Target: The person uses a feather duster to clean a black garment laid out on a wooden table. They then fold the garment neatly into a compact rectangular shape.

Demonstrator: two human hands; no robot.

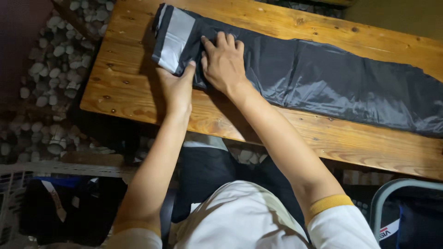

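A long dark shiny garment (323,78) with a grey reflective band (175,39) at its left end lies folded lengthwise along a wooden table (129,83). My right hand (224,62) presses flat on the garment just right of the grey band, fingers spread. My left hand (177,85) rests at the garment's near edge below the band, thumb touching the fabric; whether it pinches the edge is unclear.
The table's near edge runs diagonally across the view. Pebbled ground (55,69) lies to the left. A white basket (14,193) with dark items sits lower left, and a chair frame (392,193) with a dark bag is at lower right.
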